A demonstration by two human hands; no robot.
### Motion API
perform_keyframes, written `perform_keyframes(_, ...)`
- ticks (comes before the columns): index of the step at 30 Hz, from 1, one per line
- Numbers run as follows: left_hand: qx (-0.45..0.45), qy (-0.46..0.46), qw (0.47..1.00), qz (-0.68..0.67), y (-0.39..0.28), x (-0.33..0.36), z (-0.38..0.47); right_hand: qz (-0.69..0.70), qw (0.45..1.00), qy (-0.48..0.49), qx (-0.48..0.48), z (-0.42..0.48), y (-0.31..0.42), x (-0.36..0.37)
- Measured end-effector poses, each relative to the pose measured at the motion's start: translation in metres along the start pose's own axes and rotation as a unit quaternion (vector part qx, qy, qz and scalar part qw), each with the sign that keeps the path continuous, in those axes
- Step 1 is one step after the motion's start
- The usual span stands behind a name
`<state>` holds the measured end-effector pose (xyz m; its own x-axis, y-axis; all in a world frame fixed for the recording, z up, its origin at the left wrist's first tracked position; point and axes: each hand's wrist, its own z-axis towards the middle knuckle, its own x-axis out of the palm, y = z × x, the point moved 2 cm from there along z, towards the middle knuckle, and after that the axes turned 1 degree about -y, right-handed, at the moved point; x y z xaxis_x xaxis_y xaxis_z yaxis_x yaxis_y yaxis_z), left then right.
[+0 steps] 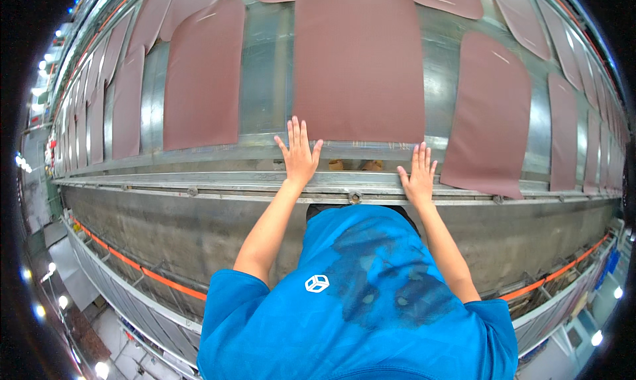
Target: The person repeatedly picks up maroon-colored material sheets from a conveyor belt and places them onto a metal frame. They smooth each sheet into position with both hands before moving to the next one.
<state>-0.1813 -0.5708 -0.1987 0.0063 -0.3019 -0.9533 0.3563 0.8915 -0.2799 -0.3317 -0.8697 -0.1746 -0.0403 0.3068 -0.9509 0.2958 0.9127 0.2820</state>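
A large maroon fabric panel (358,67) lies flat on the long glossy table (266,77) in front of me, its straight lower edge towards me. My left hand (301,154) is spread palm down at that panel's lower left corner, fingertips over its edge. At the lower right corner is my right hand (420,174), fingers extended and apart, tips by the edge. Neither hand grips anything. To the left lies a smaller maroon piece (204,82) with a curved top. Another maroon piece (489,117), on the right, has a rippled lower end that hangs over the table's front rail.
A metal rail (238,186) with bolts runs along the table's front edge. More maroon pieces (128,107) continue along both sides, several with short white marks. Orange strips (149,276) run along a railing behind me. Lights shine at the far left and right.
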Motion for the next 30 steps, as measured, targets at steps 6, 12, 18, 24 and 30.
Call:
perform_keyframes(6, 0.119, -0.087, 0.987, -0.059, -0.052, -0.005, 0.121, 0.038, 0.998, -0.042, -0.008, -0.071, 0.007, -0.014)
perform_keyframes(12, 0.127, -0.019, 0.992, -0.018, -0.101, 0.057, 0.131, 0.084, 0.982, -0.133, 0.105, -0.167, -0.005, -0.038)
perform_keyframes(18, 0.159, 0.040, 0.986, 0.015, -0.143, 0.075, 0.079, 0.167, 0.899, -0.049, 0.401, -0.306, -0.075, 0.039)
perform_keyframes(24, 0.261, 0.129, 0.957, -0.003, -0.228, 0.079, 0.015, 0.281, 0.771, 0.089, 0.565, -0.424, -0.170, 0.154)
perform_keyframes(30, 0.226, 0.166, 0.960, 0.029, -0.264, 0.076, 0.000, 0.497, 0.725, 0.035, 0.476, -0.342, -0.260, 0.126)
